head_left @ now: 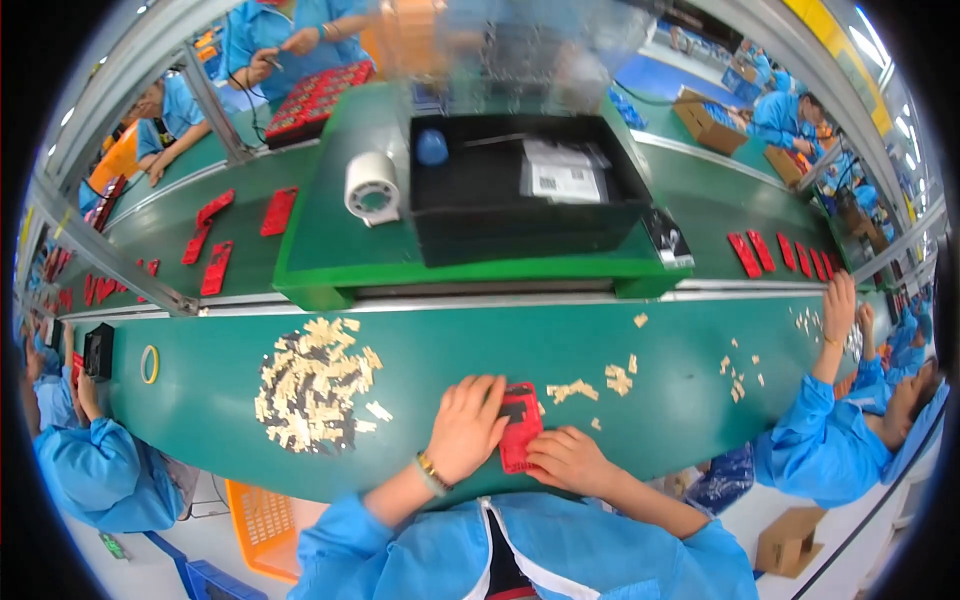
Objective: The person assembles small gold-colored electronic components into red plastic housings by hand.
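A red flat rectangular plastic casing [519, 432] with a dark recess in its upper part lies on the green tabletop [450, 345] directly before me. My left hand [465, 425] grips its left side, fingers bent together along the upper edge. At the lower right edge, my right hand [572, 460] presses curled fingers and thumb against the casing. Just past the right hand lie small cream-coloured pieces [572, 390]. Left of my left hand spreads a pile of cream and dark small strips [315, 385]. What the fingertips cover cannot be made out.
Ahead, a green raised stand [330, 230] bears a black bin [520, 225] and a white tape roll [371, 188]. Behind it, red casings [278, 211] lie on a conveyor. A yellow ring [149, 364] lies far left. Co-workers in blue sit on both sides [835, 440]. An orange crate [262, 520] stands below.
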Available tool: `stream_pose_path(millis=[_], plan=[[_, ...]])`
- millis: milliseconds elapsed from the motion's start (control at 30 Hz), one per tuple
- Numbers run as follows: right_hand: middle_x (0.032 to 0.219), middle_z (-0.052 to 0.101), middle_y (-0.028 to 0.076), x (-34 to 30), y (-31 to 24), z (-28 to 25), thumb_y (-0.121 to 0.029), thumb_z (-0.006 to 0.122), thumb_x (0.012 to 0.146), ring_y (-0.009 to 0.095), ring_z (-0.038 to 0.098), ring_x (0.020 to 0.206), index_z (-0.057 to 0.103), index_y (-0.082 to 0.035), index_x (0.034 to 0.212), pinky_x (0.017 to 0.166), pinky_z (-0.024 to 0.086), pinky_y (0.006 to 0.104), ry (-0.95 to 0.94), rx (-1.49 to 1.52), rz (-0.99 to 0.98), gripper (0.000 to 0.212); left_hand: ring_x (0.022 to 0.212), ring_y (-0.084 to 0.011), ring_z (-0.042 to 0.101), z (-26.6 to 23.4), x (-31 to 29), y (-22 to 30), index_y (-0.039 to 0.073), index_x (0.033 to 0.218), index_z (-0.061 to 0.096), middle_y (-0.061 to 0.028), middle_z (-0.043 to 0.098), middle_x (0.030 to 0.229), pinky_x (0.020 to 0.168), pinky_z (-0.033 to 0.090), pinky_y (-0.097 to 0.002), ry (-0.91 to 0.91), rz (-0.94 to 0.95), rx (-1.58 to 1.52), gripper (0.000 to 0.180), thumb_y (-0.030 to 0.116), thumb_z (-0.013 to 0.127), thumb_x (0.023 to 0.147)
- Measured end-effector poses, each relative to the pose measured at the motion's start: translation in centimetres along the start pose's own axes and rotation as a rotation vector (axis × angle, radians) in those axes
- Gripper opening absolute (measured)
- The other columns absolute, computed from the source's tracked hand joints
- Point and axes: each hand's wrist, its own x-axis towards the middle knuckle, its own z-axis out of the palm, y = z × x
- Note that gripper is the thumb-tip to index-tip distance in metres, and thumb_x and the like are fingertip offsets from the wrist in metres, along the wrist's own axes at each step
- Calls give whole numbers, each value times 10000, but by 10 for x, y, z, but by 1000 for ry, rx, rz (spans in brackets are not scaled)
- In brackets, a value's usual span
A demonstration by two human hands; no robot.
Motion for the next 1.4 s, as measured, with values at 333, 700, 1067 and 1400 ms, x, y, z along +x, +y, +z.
stream_pose_path(millis=[333,700,1067,1400], plan=[[1157,571,146,146,151,21,-226,647,786,322,546,1062,610,-26,1056,909,432,449,218,-414,327,338,1360,-434,253,-58,-72,-95,-5,1405,342,-271,278,1455,1096,220,-526,335,-577,369,726,151,682,782],[1459,386,128,28,41,40,-442,645,782,338,344,1349,457,-186,1379,1095,253,529,-48,-180,263,676,1194,-390,476,-49,-124,-157,-19,1173,577,-215,527,1286,1032,357,-457,370,-647,270,351,14,585,824],[1459,359,178,-147,148,-110,-390,563,894,354,304,1366,437,-100,1373,1129,199,505,175,-718,1101,574,798,-273,519,-65,-116,-156,-24,836,597,-107,559,830,731,440,-386,647,-577,169,7,-25,600,829],[1421,423,143,-36,23,-45,-398,660,768,380,351,1327,517,-163,1309,1070,264,550,-257,-268,470,607,732,-293,613,-81,-118,-171,33,812,659,-130,633,798,658,491,-374,633,-610,276,106,42,707,717]])
